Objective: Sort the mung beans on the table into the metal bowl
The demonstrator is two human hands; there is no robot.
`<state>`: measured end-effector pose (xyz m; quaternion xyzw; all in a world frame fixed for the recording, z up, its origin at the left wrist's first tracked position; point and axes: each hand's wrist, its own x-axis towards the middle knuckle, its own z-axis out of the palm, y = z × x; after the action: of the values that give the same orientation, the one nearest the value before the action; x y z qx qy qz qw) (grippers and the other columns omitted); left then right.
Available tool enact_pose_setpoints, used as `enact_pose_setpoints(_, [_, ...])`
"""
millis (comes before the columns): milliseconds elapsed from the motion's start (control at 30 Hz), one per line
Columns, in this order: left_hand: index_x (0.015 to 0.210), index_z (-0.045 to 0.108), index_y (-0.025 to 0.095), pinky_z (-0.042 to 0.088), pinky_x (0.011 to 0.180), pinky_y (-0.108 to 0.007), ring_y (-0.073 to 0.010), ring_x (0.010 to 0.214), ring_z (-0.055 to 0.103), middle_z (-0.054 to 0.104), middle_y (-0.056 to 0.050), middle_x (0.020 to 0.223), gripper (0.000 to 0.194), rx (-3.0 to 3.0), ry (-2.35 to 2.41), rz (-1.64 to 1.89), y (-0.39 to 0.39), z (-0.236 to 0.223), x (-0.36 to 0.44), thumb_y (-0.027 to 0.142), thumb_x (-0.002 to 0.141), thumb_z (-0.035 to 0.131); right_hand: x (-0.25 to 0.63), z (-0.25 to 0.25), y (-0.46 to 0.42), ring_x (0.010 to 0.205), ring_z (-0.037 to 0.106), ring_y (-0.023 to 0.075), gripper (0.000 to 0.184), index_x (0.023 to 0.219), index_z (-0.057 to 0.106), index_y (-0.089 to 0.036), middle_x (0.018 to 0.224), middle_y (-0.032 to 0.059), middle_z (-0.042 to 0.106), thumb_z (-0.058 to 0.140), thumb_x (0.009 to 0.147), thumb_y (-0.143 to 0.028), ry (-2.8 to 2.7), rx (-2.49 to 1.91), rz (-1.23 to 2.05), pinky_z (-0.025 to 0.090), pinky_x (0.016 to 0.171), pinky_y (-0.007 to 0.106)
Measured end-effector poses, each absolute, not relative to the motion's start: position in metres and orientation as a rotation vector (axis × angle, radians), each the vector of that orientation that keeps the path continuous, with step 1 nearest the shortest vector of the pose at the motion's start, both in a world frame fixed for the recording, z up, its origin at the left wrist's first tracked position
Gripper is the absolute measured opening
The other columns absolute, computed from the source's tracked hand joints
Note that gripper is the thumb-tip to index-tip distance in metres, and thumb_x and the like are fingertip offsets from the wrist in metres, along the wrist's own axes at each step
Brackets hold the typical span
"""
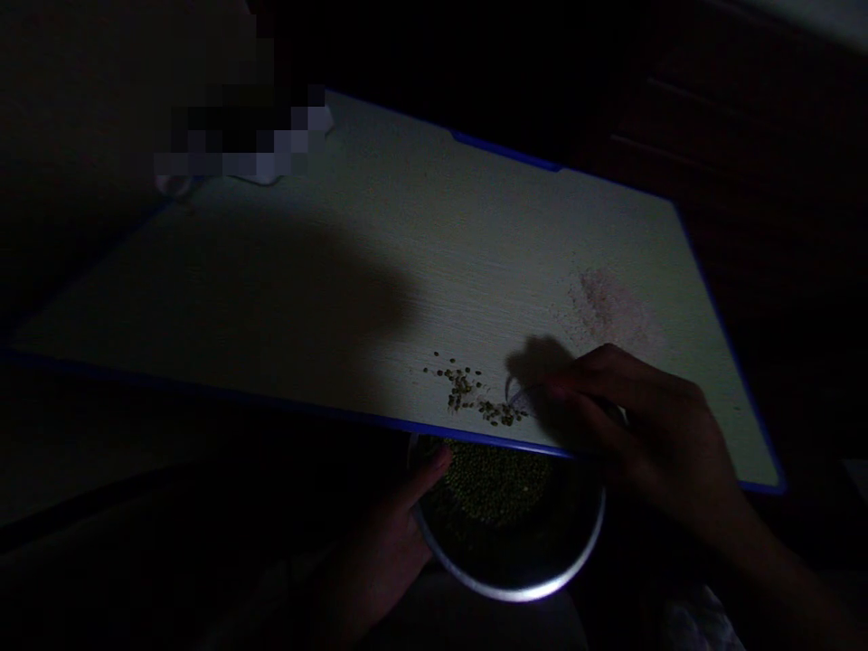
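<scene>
My left hand (400, 542) grips a metal bowl (522, 592) at its left side, thumb over the rim. Small green beans (498, 484), like mung beans, lie inside; the bowl sits just under the near edge of a pale board (461, 244) with blue edging. Over that edge, my right hand (637, 420) has its fingers pinched on a thin, curved utensil (525, 393), too dark to name surely. Its tip meets a small scatter of green beans (498, 413) mixed with pale grains. Shadow hides part of the right fingers.
A pile of pale, pinkish grains (614, 307) lies on the board's right part. At the far left corner is a white item (261, 167), partly pixelated. A blue clip or handle (505, 149) marks the far edge. The surroundings are very dark.
</scene>
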<state>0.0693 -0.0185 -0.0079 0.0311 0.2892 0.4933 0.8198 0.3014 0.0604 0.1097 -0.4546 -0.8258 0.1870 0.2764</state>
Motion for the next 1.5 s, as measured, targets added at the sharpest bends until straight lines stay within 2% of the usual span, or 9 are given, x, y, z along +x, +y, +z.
enact_pose_setpoints(133, [0.103, 0.084, 0.034, 0.034, 0.126, -0.046, -0.0298, 0.146, 0.055, 0.082, 0.000, 0.128, 0.013, 0.068, 0.610, 1.046, -0.014, 0.002, 0.073, 0.033, 0.092, 0.077, 0.294, 0.111, 0.062, 0.086, 0.070, 0.0145, 0.019, 0.107, 0.077, -0.016, 0.094, 0.0082, 0.075, 0.059, 0.101, -0.012, -2.257, -1.121, 0.573, 0.057, 0.070, 0.026])
enact_pose_setpoints(233, [0.108, 0.084, 0.033, 0.033, 0.127, -0.051, -0.0328, 0.147, 0.054, 0.082, -0.004, 0.128, 0.018, 0.037, 0.596, 1.006, -0.012, 0.009, 0.075, 0.036, 0.092, 0.077, 0.295, 0.113, 0.060, 0.086, 0.070, 0.0149, 0.019, 0.106, 0.076, -0.018, 0.094, 0.0073, 0.075, 0.059, 0.101, -0.012, -2.267, -1.104, 0.567, 0.057, 0.070, 0.026])
enact_pose_setpoints(533, [0.103, 0.086, 0.034, 0.021, 0.131, -0.049, -0.0308, 0.151, 0.048, 0.083, 0.001, 0.128, 0.015, 0.001, 0.612, 0.968, -0.016, 0.001, 0.071, 0.031, 0.092, 0.077, 0.311, 0.121, 0.053, 0.084, 0.071, 0.0179, 0.022, 0.110, 0.076, -0.021, 0.093, 0.0073, 0.075, 0.059, 0.099, -0.012, -2.307, -1.145, 0.534, 0.058, 0.066, 0.028])
enact_pose_setpoints(633, [0.110, 0.085, 0.031, 0.023, 0.131, -0.050, -0.0320, 0.152, 0.048, 0.082, -0.001, 0.131, 0.019, -0.020, 0.603, 0.958, -0.015, 0.005, 0.071, 0.034, 0.094, 0.075, 0.310, 0.120, 0.053, 0.080, 0.070, 0.0166, 0.020, 0.107, 0.076, -0.020, 0.089, 0.0065, 0.074, 0.058, 0.100, -0.014, -2.333, -1.112, 0.553, 0.056, 0.064, 0.027])
enact_pose_setpoints(767, [0.102, 0.087, 0.030, 0.025, 0.130, -0.050, -0.0338, 0.149, 0.052, 0.083, -0.001, 0.127, 0.017, -0.031, 0.597, 0.942, -0.014, 0.007, 0.070, 0.036, 0.087, 0.082, 0.308, 0.120, 0.052, 0.079, 0.068, 0.0154, 0.019, 0.105, 0.076, -0.019, 0.088, 0.0063, 0.073, 0.058, 0.101, -0.014, -2.328, -1.111, 0.566, 0.055, 0.063, 0.026])
enact_pose_setpoints(1033, [0.106, 0.086, 0.032, 0.025, 0.129, -0.048, -0.0311, 0.147, 0.054, 0.085, -0.001, 0.123, 0.017, 0.010, 0.594, 0.988, -0.017, -0.003, 0.069, 0.036, 0.096, 0.072, 0.307, 0.121, 0.052, 0.081, 0.066, 0.0147, 0.021, 0.108, 0.075, -0.019, 0.088, 0.0054, 0.072, 0.058, 0.099, -0.010, -2.346, -1.074, 0.587, 0.054, 0.065, 0.025])
enact_pose_setpoints(1200, [0.100, 0.086, 0.031, 0.027, 0.129, -0.049, -0.0322, 0.148, 0.053, 0.083, 0.000, 0.126, 0.012, -0.010, 0.570, 0.996, -0.016, 0.001, 0.070, 0.032, 0.092, 0.078, 0.307, 0.120, 0.050, 0.081, 0.065, 0.0134, 0.018, 0.107, 0.074, -0.017, 0.089, 0.0058, 0.071, 0.058, 0.101, -0.013, -2.358, -1.059, 0.595, 0.054, 0.064, 0.023])
enact_pose_setpoints(1333, [0.109, 0.085, 0.030, 0.027, 0.129, -0.048, -0.0316, 0.152, 0.047, 0.080, -0.002, 0.134, 0.019, 0.008, 0.664, 1.015, -0.019, -0.003, 0.068, 0.034, 0.094, 0.075, 0.307, 0.123, 0.048, 0.079, 0.064, 0.0115, 0.019, 0.107, 0.074, -0.017, 0.087, 0.0045, 0.069, 0.057, 0.100, -0.011, -2.362, -1.067, 0.581, 0.053, 0.062, 0.020])
enact_pose_setpoints(1500, [0.116, 0.083, 0.030, 0.035, 0.125, -0.053, -0.0362, 0.146, 0.054, 0.080, -0.004, 0.132, 0.024, -0.012, 0.654, 0.994, -0.017, 0.000, 0.070, 0.031, 0.094, 0.073, 0.304, 0.122, 0.046, 0.081, 0.065, 0.0131, 0.018, 0.110, 0.073, -0.017, 0.089, 0.0052, 0.071, 0.059, 0.100, -0.010, -2.358, -1.071, 0.554, 0.055, 0.064, 0.022])
